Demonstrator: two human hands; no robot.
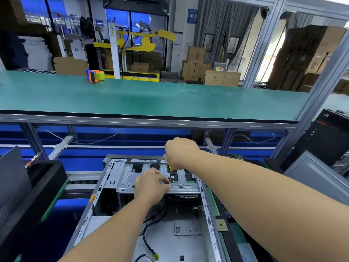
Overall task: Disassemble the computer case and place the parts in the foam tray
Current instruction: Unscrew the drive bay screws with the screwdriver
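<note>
Writing is scarce: a blue wall sign [192,16] far behind bears white Chinese characters too small to read, and the cardboard boxes [214,77] carry only faint printed marks. Low in the middle, the opened computer case [151,214] lies on its side under both hands. The right hand [180,152] grips the yellow handle of a screwdriver [170,174], held upright over the metal drive cage [130,176]. The left hand [151,186] rests on that cage, its fingers pinching the screwdriver's shaft near the tip.
</note>
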